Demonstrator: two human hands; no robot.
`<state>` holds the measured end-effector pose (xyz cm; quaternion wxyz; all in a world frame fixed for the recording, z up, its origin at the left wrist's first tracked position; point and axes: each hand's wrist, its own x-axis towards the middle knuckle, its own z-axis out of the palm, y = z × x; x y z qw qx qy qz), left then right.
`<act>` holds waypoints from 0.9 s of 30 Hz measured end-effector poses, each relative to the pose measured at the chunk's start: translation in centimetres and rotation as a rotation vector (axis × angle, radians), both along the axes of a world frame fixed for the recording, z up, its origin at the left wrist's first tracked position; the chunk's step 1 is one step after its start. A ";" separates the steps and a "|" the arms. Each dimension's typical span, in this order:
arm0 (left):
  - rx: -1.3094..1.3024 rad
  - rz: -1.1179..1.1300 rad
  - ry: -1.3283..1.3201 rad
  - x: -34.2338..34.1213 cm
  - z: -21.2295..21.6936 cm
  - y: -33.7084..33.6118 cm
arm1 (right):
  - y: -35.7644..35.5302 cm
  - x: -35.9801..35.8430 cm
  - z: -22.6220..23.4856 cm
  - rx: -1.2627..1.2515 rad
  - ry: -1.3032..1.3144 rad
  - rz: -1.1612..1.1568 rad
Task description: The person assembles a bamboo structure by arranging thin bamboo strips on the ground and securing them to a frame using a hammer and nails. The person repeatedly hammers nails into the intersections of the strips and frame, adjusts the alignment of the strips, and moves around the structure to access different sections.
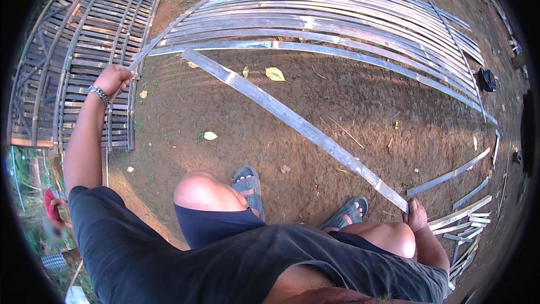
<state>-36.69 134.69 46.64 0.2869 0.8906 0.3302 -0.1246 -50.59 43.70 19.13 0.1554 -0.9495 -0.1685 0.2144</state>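
My left hand, with a chain bracelet at the wrist, is closed around the near end of a thin cross strip. That strip runs away from me along the left end of a panel of bamboo slats lying on the ground. Low on the right, my right hand grips the near end of a long bamboo slat. This slat slants up to the left, its far end close to the panel's front slat. Whether that far end touches the panel I cannot tell.
A bamboo lattice structure stands at the left. Cut bamboo pieces lie beside my right arm, with loose strips beyond. A black bag sits off the panel's right end. Yellow leaves dot the bare soil. Behind my left arm shows a red object.
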 end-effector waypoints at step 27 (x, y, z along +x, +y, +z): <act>0.007 -0.075 -0.099 -3.0 -0.8 -2.1 | 20.3 21.2 -11.5 0.073 -0.102 -0.524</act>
